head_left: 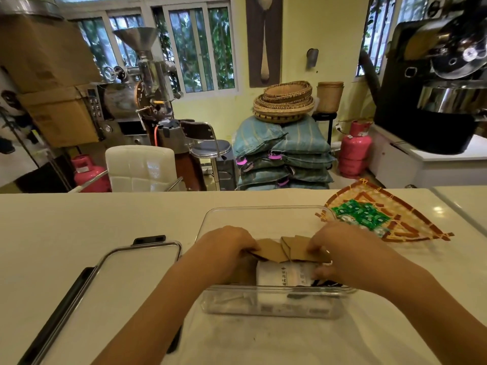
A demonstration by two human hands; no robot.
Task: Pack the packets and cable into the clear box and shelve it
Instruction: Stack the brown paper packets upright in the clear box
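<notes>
We have both hands inside the clear box (266,212), which sits on the white surface (79,214) just in front of us, its far half bare. Our left hand (226,242) has its fingers pinched on the left edge of the brown packets (274,250); our right hand (334,242) pinches their right edge from above, while its lower fingers (320,273) press against a white packet (284,275) lying beneath. The brown packets stand tilted on edge across the near part of the box, resting on the white one. Something dark (329,283) lies under our right wrist at the near right corner; we cannot tell whether it is the cable.

To the left, the box's lid (137,259) lies flat on the surface, near the box but apart from it, its black clasps on the far and left edges. To the right, a woven fan-shaped tray (411,214) holding green sachets (361,213) lies just beside the box's far right corner.

Beyond the far edge of the surface stand a white padded chair (139,167), a metal stool (208,148), stacked sacks (282,154) topped with round baskets (284,101), two pink gas cylinders (354,151), and roasting machines left and right.
</notes>
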